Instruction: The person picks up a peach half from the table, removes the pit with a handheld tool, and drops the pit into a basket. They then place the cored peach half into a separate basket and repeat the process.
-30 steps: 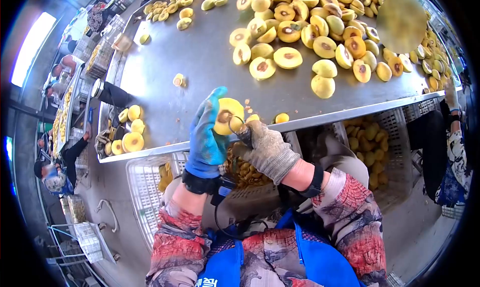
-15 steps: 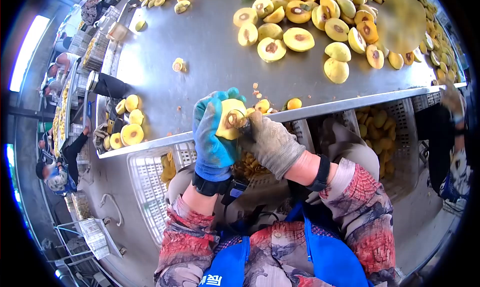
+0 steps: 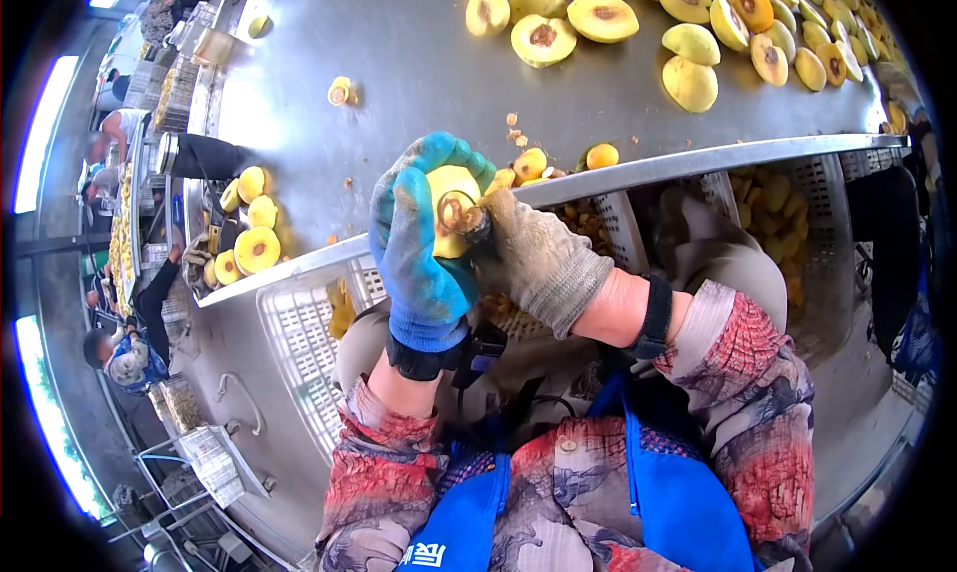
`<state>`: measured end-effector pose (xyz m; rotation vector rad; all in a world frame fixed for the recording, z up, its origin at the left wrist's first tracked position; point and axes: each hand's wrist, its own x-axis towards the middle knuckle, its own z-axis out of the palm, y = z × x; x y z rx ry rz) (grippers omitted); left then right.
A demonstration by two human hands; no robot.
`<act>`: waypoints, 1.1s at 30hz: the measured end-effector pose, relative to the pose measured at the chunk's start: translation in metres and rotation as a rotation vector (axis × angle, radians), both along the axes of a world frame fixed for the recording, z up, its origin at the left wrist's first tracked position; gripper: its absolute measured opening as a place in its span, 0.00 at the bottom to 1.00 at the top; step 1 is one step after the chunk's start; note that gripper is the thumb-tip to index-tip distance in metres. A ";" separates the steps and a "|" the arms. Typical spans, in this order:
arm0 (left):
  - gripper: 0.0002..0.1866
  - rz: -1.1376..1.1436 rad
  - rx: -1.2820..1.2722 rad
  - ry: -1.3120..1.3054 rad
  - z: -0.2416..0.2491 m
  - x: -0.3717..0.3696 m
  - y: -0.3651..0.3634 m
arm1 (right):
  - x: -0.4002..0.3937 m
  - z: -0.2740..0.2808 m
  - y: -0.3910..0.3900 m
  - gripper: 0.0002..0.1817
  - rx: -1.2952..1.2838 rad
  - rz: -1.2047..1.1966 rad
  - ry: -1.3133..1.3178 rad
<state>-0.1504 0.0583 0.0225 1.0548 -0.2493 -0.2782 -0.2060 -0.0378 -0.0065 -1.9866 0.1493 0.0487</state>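
My left hand (image 3: 411, 248), in a blue-green glove, is wrapped round a yellow peach half (image 3: 452, 185) with its cut face turned to the right. My right hand (image 3: 543, 263), in a soiled grey knit glove, is closed on a small dark pitting tool (image 3: 478, 225). The tool's tip touches the brown pit area of the peach half; most of its handle is hidden in the fingers. Both hands meet above the table's front edge. Just beyond them lie a few small peach pieces (image 3: 529, 163) and scraps.
Many peach halves (image 3: 603, 17) are spread over the far right of the metal table (image 3: 419, 74). Several more (image 3: 257, 249) sit at its left corner by a dark cylinder (image 3: 209, 157). White crates (image 3: 304, 348) stand below the edge. A person (image 3: 130, 358) is at the far left.
The view has tilted, so the table's contents sit higher in the frame. The peach half is turned more side-on in my left hand, and the tool stays at its pit area.
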 end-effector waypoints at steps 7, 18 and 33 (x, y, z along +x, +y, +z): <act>0.20 0.069 0.076 -0.141 0.000 -0.001 0.002 | 0.000 -0.006 0.009 0.22 0.024 -0.011 -0.048; 0.20 0.088 0.063 -0.096 0.004 -0.002 0.000 | 0.000 0.007 0.006 0.15 -0.014 0.006 -0.027; 0.21 0.102 0.074 -0.204 0.003 0.000 0.006 | 0.009 0.012 0.010 0.21 0.058 -0.032 0.042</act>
